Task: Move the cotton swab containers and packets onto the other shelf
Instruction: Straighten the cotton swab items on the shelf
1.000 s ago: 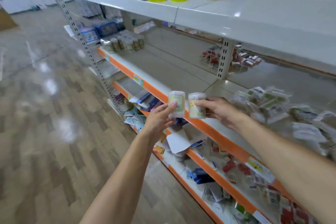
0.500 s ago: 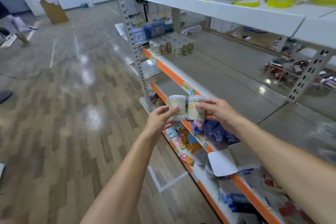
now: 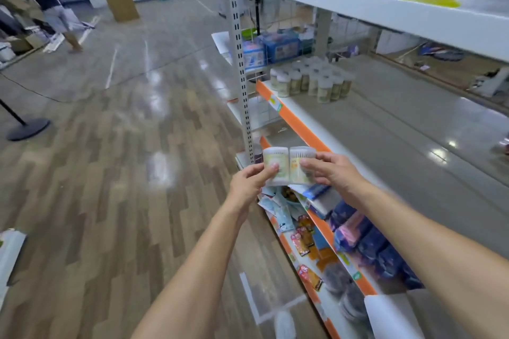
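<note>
1. Hands first: the left hand (image 3: 249,183) grips one cotton swab container (image 3: 274,166) with thumb across its label and fingers curled behind, and the right hand (image 3: 334,173) grips a second container (image 3: 298,165) the same way.
2. Both containers stand upright, pressed side by side so that they touch. Held as a pair in front of the body, they look easy to carry level and to set down together.
3. They hang in the air just off the orange front edge of the middle shelf (image 3: 385,129), over the cluttered lower shelf (image 3: 325,308) of packets and dark bundles, and rest on nothing.
4. At the far left end of that middle shelf stands a tight cluster of matching containers (image 3: 311,81), packed in rows beside the grey upright post (image 3: 239,63). Judging by the task, this is where the pair belongs.
5. The shelf surface between the hands and that cluster is bare, so the pair could likely be slid in next to the nearest row.
6. Packets are not in either hand; which of the blurred items on the lower shelf are swab packets I cannot tell.
</note>
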Demonstrator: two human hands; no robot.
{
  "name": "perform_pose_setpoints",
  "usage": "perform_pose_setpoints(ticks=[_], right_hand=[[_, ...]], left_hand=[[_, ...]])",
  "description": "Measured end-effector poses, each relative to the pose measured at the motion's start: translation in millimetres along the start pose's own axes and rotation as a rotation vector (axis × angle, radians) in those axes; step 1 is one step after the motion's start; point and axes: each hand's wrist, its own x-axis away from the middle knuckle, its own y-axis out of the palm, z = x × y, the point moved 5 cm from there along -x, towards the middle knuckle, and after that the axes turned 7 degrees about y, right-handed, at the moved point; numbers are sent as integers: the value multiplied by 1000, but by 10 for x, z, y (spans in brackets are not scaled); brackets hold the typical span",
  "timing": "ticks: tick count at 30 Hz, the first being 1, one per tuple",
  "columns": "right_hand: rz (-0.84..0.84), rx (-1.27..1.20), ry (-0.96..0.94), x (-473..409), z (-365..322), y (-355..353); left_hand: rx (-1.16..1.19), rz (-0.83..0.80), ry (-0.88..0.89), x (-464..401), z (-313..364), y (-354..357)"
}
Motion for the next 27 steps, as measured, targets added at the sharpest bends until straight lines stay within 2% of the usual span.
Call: perform_pose_setpoints(ticks=[7,16,20,24,27], right_hand=[[41,-28,14,-874,-463,82],[217,-131,-53,-1679,-799,156],[391,-194,-63,-2028,-798,146],[572,-202,-41,-2261,-791,93],[691,-215,-13,-2335,-784,42]], left_hand=[[-78,-15,56,-1085,306,-204],[-199,-123,129,-2332,390,-317],[-300,-258,171,-2916,466,-277],[-425,-505,296,-3369,670,-181],[-551,-602,371,-3570,816,-81]])
